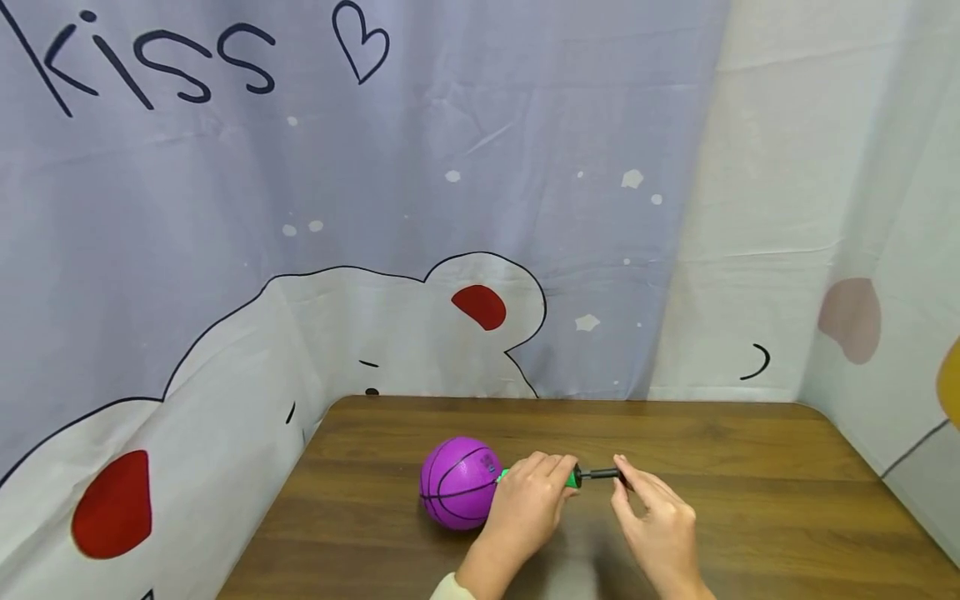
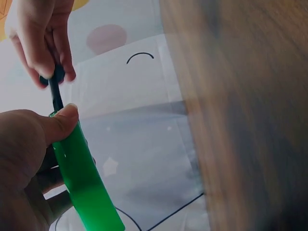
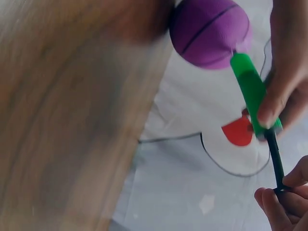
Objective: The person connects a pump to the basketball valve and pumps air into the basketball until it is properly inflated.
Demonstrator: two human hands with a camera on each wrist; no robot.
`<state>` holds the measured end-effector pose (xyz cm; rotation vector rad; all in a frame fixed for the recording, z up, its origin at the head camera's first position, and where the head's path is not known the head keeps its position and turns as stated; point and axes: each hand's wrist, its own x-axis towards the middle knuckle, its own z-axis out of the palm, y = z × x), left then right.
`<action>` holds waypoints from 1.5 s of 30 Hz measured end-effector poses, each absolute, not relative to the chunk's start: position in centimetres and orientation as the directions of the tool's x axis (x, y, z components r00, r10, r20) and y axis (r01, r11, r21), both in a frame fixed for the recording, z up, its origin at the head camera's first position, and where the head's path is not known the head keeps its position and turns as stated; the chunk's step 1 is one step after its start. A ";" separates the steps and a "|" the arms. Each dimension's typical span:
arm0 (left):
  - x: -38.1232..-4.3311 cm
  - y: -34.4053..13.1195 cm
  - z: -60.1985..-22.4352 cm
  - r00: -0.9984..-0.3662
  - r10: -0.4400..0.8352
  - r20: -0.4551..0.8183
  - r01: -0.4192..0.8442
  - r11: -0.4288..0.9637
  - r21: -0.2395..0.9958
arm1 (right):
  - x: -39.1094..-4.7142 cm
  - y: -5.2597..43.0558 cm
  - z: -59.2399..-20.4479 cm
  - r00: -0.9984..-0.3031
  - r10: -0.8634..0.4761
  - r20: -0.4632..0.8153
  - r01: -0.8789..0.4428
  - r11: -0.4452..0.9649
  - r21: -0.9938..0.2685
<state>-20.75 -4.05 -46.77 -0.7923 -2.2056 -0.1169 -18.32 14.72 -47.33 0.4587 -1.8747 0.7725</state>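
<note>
A purple ball [image 1: 459,483] with black basketball lines sits on the wooden table. Against its right side is the tip of a small hand pump with a green barrel [image 3: 249,86] and a black rod [image 1: 600,473]. My left hand [image 1: 527,504] grips the green barrel, its thumb lying along it in the left wrist view. With thumb and fingers, my right hand [image 1: 660,521] pinches the black handle [image 2: 53,76] at the rod's outer end. A length of rod shows between the two hands. Most of the barrel is hidden behind my left hand in the head view.
The brown wooden table [image 1: 360,533] reaches back to a hanging cloth [image 1: 525,125] printed with bears, stars and the word "kiss". More pale cloth [image 1: 862,208] hangs along the right side.
</note>
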 end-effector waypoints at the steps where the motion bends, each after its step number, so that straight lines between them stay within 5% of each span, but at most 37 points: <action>1: -20.8 -4.2 -46.7 -0.511 0.502 0.698 0.570 0.806 -0.162 | -18.3 15.1 -47.2 -0.419 0.046 0.907 -0.606 0.729 -0.317; 14: -21.1 -5.2 -46.3 -0.519 0.487 0.703 0.553 0.818 -0.158 | -18.6 17.9 -46.0 -0.354 0.130 0.926 -0.553 0.770 -0.319; 45: -21.0 -4.3 -47.6 -0.463 0.510 0.725 0.571 0.797 -0.197 | -18.5 12.6 -48.1 -0.418 0.074 0.906 -0.601 0.725 -0.336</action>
